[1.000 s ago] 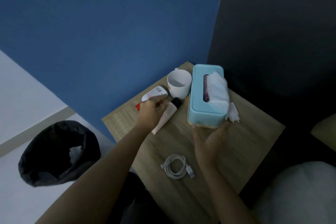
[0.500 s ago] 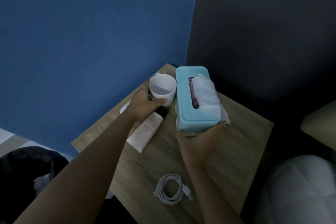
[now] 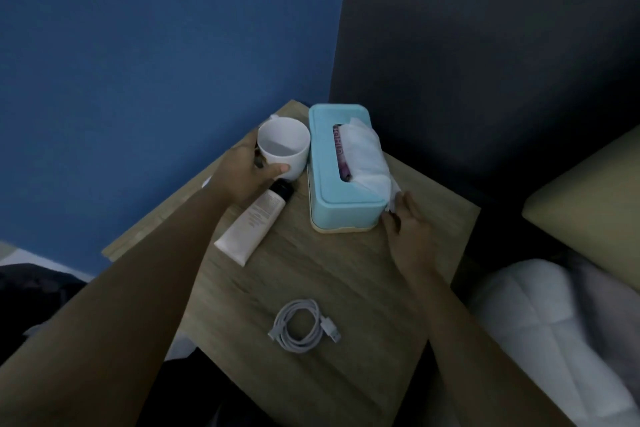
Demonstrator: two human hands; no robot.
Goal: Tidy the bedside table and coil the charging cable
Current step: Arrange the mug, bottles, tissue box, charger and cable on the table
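On the wooden bedside table (image 3: 346, 274) a white charging cable (image 3: 302, 325) lies coiled near the front edge. My left hand (image 3: 242, 173) grips the white mug (image 3: 284, 146) at the back left. A pale cream tube (image 3: 254, 225) with a black cap lies just in front of the mug, partly under my wrist. The light blue tissue box (image 3: 341, 168) stands to the right of the mug, a tissue sticking out of its slot. My right hand (image 3: 405, 224) rests at the box's near right corner, fingers on a crumpled tissue (image 3: 394, 196) beside it.
A blue wall runs behind the table on the left, a dark wall on the right. White bedding (image 3: 554, 333) and a tan headboard or pillow (image 3: 588, 198) lie to the right. A dark bin edge (image 3: 31, 284) shows at lower left.
My left hand went from the small white item at the table's left to the mug and closed on it. My right hand slid from the box's front to its right corner.
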